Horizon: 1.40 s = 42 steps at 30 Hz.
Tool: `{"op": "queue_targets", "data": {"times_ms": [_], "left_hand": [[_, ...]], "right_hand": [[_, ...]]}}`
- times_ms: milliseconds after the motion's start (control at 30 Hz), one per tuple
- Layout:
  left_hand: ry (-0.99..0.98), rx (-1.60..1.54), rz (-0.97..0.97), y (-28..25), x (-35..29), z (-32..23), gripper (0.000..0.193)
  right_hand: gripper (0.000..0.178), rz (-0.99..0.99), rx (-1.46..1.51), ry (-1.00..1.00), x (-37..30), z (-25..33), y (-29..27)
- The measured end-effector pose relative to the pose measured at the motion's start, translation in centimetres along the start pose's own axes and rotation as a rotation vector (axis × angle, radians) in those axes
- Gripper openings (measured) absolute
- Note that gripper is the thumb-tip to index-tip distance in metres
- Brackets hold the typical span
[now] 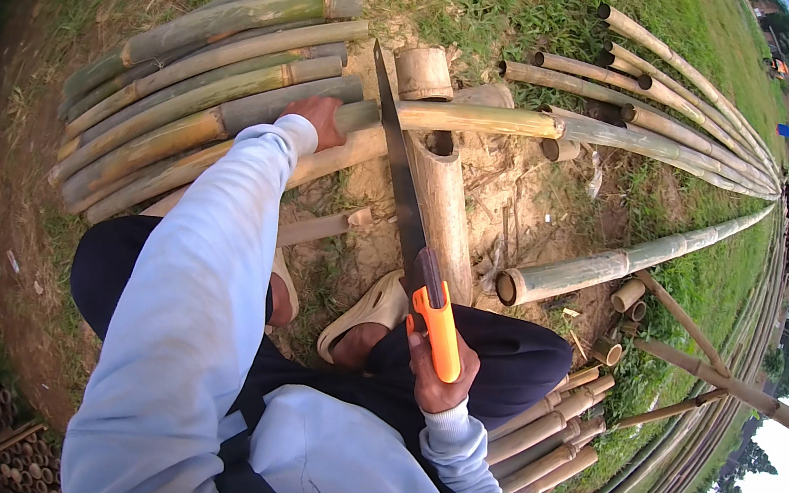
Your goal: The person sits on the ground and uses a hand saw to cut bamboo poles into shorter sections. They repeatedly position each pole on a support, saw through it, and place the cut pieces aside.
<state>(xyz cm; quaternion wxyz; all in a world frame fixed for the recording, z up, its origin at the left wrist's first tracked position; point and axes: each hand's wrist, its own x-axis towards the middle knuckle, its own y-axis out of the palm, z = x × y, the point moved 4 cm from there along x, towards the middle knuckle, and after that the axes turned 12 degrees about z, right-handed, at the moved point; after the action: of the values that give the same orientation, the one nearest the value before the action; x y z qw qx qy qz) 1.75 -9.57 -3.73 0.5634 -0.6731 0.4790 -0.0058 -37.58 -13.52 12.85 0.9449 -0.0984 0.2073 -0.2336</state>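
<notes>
L hand (316, 120) clamped on long round green-tan bamboo pole (493, 121), which runs approx. L–R over upper end of thick tan bamboo log (449, 219); R hand (447, 387) clamped on orange-handled, dark-bladed handsaw (403, 182); blade crosses pole's long axis just R of L hand, the nearer.

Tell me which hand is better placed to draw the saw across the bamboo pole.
Probably the right hand: it grips the orange saw handle, and the blade crosses the bamboo pole. The left hand holds that pole, left of the blade.
</notes>
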Motion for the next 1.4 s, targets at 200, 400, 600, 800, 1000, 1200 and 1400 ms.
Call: {"op": "queue_targets", "data": {"times_ms": [200,400,600,800,1000,1200,1400], "left_hand": [[-0.033,-0.008,0.037,-0.4,-0.5,-0.8,0.061],[-0.068,0.023,0.02,-0.6,-1.4,-1.0,0.058],[-0.082,0.007,0.078,-0.8,-1.2,-1.3,0.054],[-0.06,0.047,-0.019,0.0,-1.4,-1.4,0.054],[-0.061,0.025,-0.024,-0.1,-1.2,-1.0,0.057],[-0.042,0.004,0.034,-0.5,-1.5,-1.0,0.067],[-0.052,0.011,0.061,-0.2,-1.3,-1.4,0.061]], "right_hand": [[0.015,-0.091,-0.106,-0.201,4.1,-0.4,2.9],[0.016,-0.091,-0.227,-0.13,-0.1,-1.1,2.1],[0.012,-0.058,-0.253,-0.068,-0.8,0.7,2.6],[0.012,-0.106,-0.218,-0.055,-4.6,0.4,1.0],[0.013,-0.071,-0.14,-0.037,-4.5,0.4,1.4],[0.019,0.019,-0.283,-0.056,-9.1,2.7,-2.4],[0.023,-0.039,-0.378,-0.046,-11.2,6.5,-2.8]]}}
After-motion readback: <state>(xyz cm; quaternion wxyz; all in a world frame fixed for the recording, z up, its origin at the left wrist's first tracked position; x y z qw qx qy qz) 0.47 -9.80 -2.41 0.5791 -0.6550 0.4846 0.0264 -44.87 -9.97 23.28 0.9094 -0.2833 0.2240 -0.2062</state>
